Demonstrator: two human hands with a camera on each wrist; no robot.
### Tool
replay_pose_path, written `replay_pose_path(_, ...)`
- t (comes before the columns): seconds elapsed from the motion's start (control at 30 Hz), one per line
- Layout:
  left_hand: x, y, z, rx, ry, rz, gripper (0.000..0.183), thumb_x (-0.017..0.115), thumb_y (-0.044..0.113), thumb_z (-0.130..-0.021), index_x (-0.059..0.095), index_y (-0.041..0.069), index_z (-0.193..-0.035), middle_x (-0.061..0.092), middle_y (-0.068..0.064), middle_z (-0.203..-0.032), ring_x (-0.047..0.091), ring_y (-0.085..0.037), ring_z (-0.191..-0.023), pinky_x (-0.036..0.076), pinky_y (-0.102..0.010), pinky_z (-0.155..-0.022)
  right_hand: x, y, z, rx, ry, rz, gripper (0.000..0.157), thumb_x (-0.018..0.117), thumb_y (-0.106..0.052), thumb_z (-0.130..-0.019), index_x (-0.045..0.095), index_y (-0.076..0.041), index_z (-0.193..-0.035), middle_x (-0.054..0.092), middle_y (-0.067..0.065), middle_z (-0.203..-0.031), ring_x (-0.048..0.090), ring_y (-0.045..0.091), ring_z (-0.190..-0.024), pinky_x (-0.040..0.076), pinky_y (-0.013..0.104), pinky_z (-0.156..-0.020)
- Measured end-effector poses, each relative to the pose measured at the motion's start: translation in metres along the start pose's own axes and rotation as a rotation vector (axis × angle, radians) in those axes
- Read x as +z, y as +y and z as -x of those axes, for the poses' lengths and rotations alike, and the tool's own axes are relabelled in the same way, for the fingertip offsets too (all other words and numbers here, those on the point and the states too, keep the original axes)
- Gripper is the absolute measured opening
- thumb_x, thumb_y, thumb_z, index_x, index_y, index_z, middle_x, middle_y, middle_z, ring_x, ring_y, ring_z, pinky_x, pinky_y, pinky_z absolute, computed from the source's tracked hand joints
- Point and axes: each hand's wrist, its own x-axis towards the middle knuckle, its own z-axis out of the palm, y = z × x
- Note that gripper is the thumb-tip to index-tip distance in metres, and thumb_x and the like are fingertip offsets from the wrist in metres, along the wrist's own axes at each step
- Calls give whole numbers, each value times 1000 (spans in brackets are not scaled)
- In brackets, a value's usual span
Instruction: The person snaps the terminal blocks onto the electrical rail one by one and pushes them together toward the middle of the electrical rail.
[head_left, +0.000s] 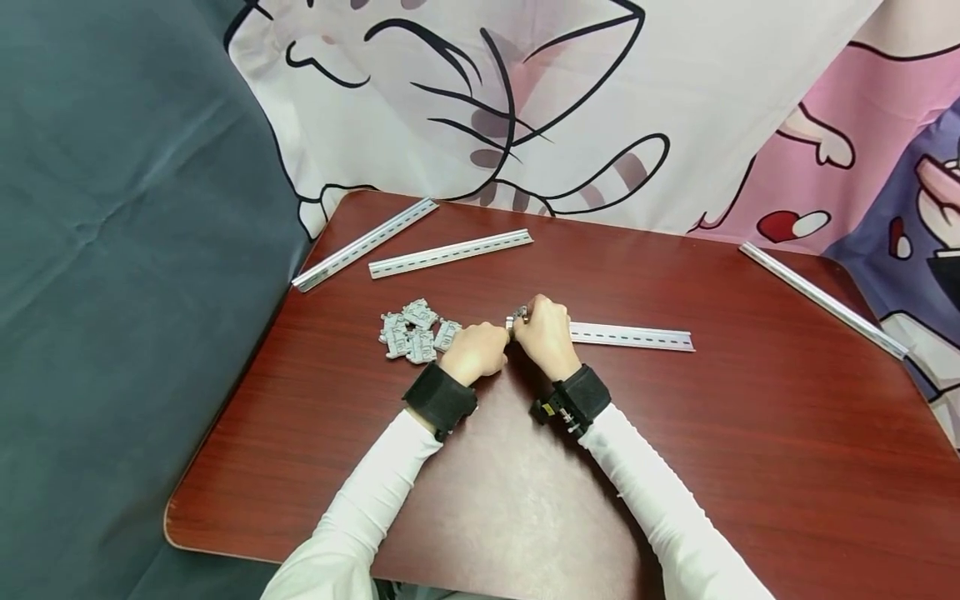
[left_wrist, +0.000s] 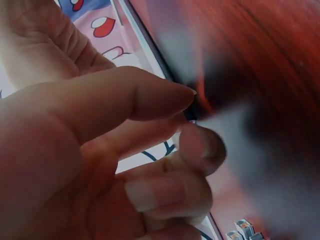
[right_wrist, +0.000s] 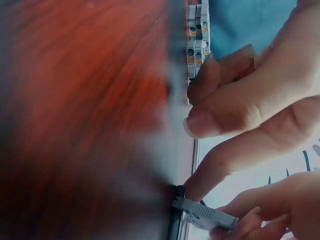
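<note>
My left hand pinches the near-left end of a slotted metal DIN rail lying across the table. In the left wrist view its thumb and curled fingers meet at the rail's dark, blurred edge. Close beside it, my right hand bends over the same end. A grey terminal block sits tilted against the rail, gripped by the right fingers. Left of both hands lies a loose pile of grey terminal blocks, one of them right by the left knuckles.
Two more DIN rails, one slanting and one flatter, lie at the table's back left. Another rail runs along the right edge. Behind the brown table hangs a printed cloth, with a grey-green cloth at left.
</note>
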Motion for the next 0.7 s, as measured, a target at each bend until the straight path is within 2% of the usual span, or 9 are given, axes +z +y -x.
replay_pose_path(0.1, 0, 0, 0, -10, -15, 6, 13, 61, 20, -94, 70, 11, -98, 70, -12, -111, 67, -32, -99, 54, -45, -80, 0, 0, -1, 18, -30, 26, 30, 62, -9, -76, 48, -10, -50, 43, -2, -49, 50, 23, -52, 37, 34, -47)
replay_pose_path(0.23, -2, -1, 1, -7, -17, 17, 15, 59, 19, -95, 70, 10, -101, 69, -13, -114, 66, -33, -102, 53, -45, -82, -3, 1, -7, 39, -136, 84, 39, 64, -18, -78, 42, -16, -47, 40, -4, -49, 47, 21, -53, 32, 30, -46)
replay_pose_path(0.4, -2, 0, 1, -3, -23, 46, 14, 58, 18, -95, 69, 10, -97, 69, -14, -112, 67, -32, -98, 53, -44, -79, -9, 2, -19, 62, -335, 139, 39, 62, -24, -83, 43, -16, -50, 46, 0, -57, 50, 21, -59, 36, 29, -53)
replay_pose_path(0.5, -2, -1, 1, -2, -25, 62, 13, 58, 18, -94, 69, 11, -95, 69, -13, -110, 67, -30, -93, 52, -42, -75, -11, 2, -26, 88, -425, 165, 35, 59, -25, -85, 47, -15, -54, 53, 4, -65, 53, 23, -65, 42, 32, -59)
replay_pose_path(0.6, -1, -2, 1, 1, -36, 77, 14, 57, 17, -95, 70, 12, -97, 69, -13, -108, 66, -29, -89, 51, -40, -72, -10, -1, -30, 110, -478, 184, 31, 57, -25, -85, 50, -15, -57, 60, 9, -75, 57, 26, -74, 47, 37, -68)
replay_pose_path(0.7, -1, -4, 1, 12, -48, 88, 16, 57, 17, -95, 71, 11, -100, 69, -13, -107, 66, -28, -87, 49, -39, -70, -6, -4, -30, 97, -481, 215, 31, 56, -25, -87, 53, -14, -58, 67, 14, -83, 63, 31, -81, 52, 42, -76)
